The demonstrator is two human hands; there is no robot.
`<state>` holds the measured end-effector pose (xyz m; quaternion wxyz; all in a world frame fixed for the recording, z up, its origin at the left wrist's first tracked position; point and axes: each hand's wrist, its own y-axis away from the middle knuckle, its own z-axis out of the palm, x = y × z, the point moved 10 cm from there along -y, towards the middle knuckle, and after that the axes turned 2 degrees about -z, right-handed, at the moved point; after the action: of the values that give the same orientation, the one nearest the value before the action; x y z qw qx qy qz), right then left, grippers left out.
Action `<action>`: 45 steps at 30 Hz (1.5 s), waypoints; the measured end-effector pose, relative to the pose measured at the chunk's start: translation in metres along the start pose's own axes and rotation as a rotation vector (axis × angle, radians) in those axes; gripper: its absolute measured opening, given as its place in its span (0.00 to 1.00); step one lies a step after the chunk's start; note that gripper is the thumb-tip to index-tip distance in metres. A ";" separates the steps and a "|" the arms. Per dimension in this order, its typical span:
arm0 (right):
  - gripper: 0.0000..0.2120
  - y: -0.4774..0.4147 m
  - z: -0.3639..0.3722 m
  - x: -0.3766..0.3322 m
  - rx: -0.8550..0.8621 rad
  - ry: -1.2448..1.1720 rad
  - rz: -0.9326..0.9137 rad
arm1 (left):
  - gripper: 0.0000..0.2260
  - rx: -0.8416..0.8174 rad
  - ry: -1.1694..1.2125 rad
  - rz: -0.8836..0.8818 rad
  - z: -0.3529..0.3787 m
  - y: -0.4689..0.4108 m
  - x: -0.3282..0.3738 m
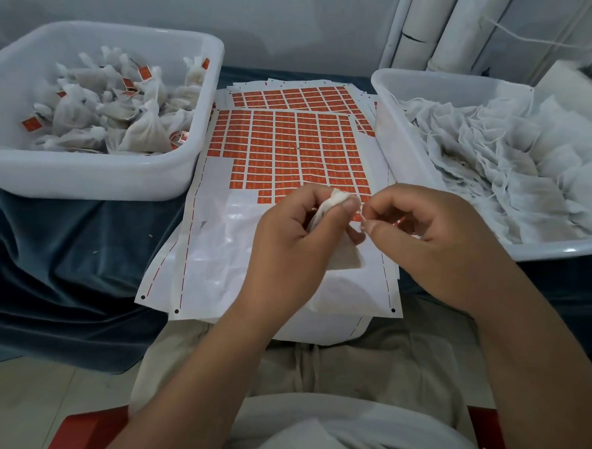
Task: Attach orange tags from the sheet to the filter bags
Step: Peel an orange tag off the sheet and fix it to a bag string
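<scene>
Left hand [287,234]: fingers curled, pinching one filter bag [337,196] above the tag sheet [292,145] on the table [63,246]. Right hand [438,238]: fingers curled round an orange tag [400,221], tips just beside the bag. Tagged bags [145,127] in left tub [84,182]; untagged bags [497,156] in right tub [432,81].

The white sheet [218,241] bears a grid of orange tags [285,144] and red dashed lines. The cloth [62,263] at eight o'clock is dark blue.
</scene>
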<state>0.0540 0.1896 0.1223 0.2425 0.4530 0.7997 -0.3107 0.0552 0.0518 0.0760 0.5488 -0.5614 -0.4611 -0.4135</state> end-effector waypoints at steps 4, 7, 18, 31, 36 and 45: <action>0.08 -0.001 0.005 0.005 -0.023 -0.205 0.032 | 0.08 0.014 0.098 -0.076 0.003 0.003 -0.009; 0.06 -0.002 0.009 0.012 0.011 -0.348 0.071 | 0.09 0.034 0.101 -0.095 -0.001 0.003 -0.010; 0.11 0.000 0.067 0.034 0.025 -0.970 0.311 | 0.11 0.064 0.055 -0.113 -0.014 -0.004 -0.002; 0.07 0.007 0.030 0.019 0.291 -0.532 0.184 | 0.04 0.165 0.192 -0.090 -0.033 -0.006 -0.010; 0.07 0.007 0.028 0.017 0.298 -0.455 0.172 | 0.01 0.164 0.108 -0.009 -0.034 -0.007 -0.002; 0.05 0.007 0.020 0.015 0.317 -0.408 0.118 | 0.12 0.018 0.022 0.010 -0.021 -0.011 0.005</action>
<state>0.0549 0.1866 0.0961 0.3423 0.4592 0.6480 -0.5022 0.0462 0.0312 0.0846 0.5610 -0.5540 -0.4561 -0.4127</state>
